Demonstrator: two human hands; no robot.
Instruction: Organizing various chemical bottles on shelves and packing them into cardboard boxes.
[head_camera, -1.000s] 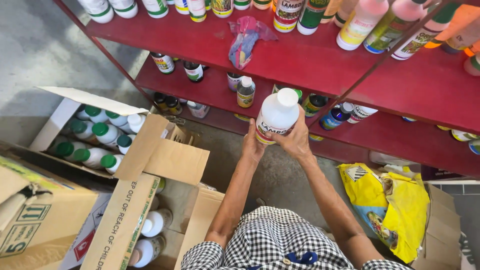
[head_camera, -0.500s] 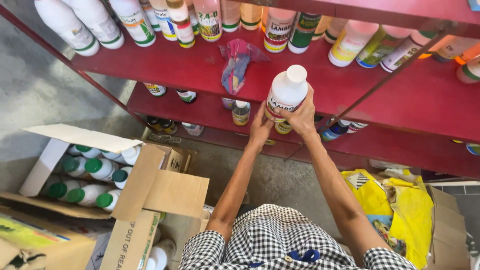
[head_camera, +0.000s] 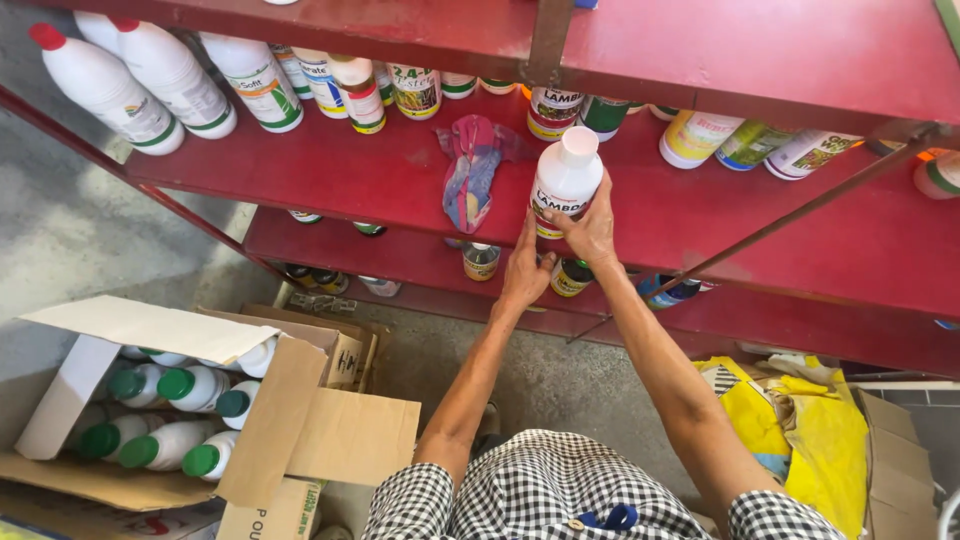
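The white bottle (head_camera: 566, 180) stands upright on the red shelf (head_camera: 380, 175), just right of a crumpled multicoloured cloth (head_camera: 468, 170). It has a white cap and a label with a red band. Both arms reach up and forward, elbows slightly bent. The right hand (head_camera: 592, 225) has its grip closed around the bottle's lower body, fingers spread over the label. The left hand (head_camera: 524, 268) presses its fingertips against the bottle's base from below left, its grip loosely closed on it. Behind stand further labelled bottles (head_camera: 352, 90) in white, yellow and green. Lower left, an open cardboard box (head_camera: 320, 440) holds white bottles with green caps (head_camera: 165, 445) lying on their sides. Lower right lies a yellow bag (head_camera: 800, 440).
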